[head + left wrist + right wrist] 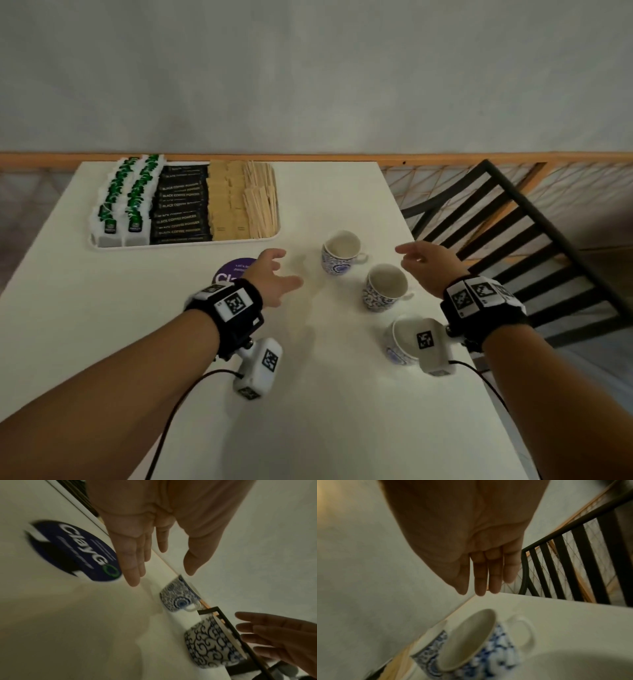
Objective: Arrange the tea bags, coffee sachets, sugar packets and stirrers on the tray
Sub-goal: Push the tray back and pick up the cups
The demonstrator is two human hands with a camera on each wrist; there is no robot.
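A white tray sits at the table's far left. It holds rows of green-tagged tea bags, black coffee sachets, tan sugar packets and wooden stirrers. My left hand hovers over the table in front of the tray, fingers straight and spread, holding nothing; the same left hand fills the left wrist view. My right hand floats above the cups, fingers relaxed and empty, and the right hand shows straight fingers in the right wrist view.
Three blue-patterned cups stand on the table: one in the middle, one nearer, one under my right wrist. A purple round sticker lies by my left hand. A black chair stands to the right.
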